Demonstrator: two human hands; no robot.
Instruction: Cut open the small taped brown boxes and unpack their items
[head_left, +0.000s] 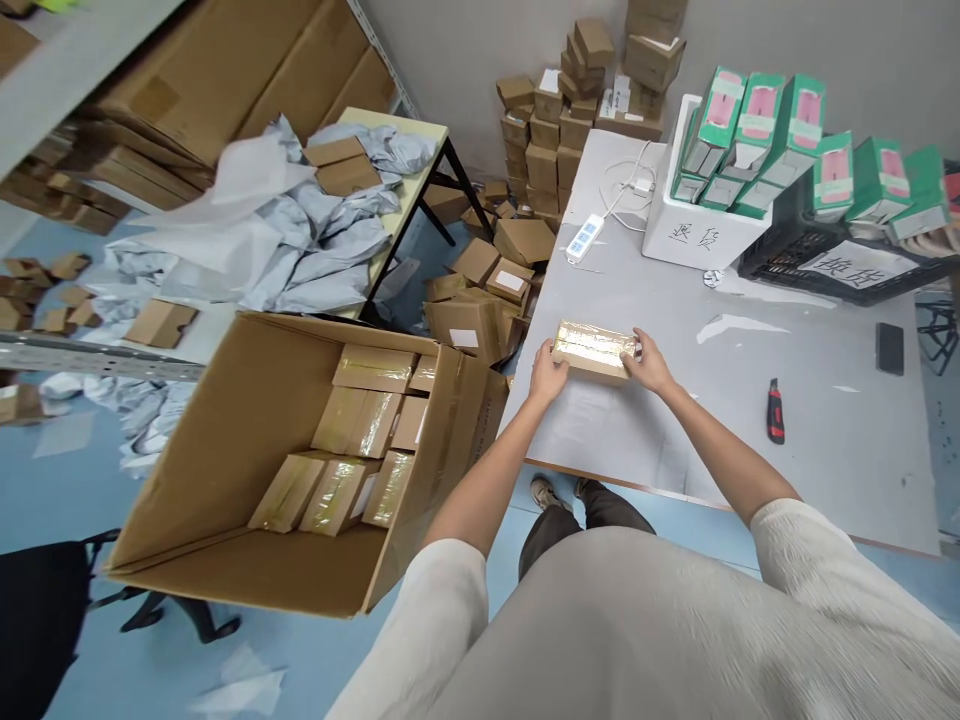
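A small brown cardboard box (592, 347) with shiny clear tape across its top is at the near left part of the grey table (720, 430). My left hand (549, 374) grips its left end, and my right hand (648, 362) grips the right end, thumb on the near side. Whether the box rests on the tabletop or is slightly raised I cannot tell. To the left stands a large open carton (202, 450) holding several similar taped boxes (341, 490). A red and black utility knife (775, 412) lies on the table, right of my right hand.
A white power strip (586, 238), a white bin (697, 235) of green boxes, a black crate (840, 265) and a dark phone (889, 348) are on the table. Stacked cartons (551, 150) stand by the wall. Grey plastic bags (322, 240) cover a side table. A black chair (45, 620) stands lower left.
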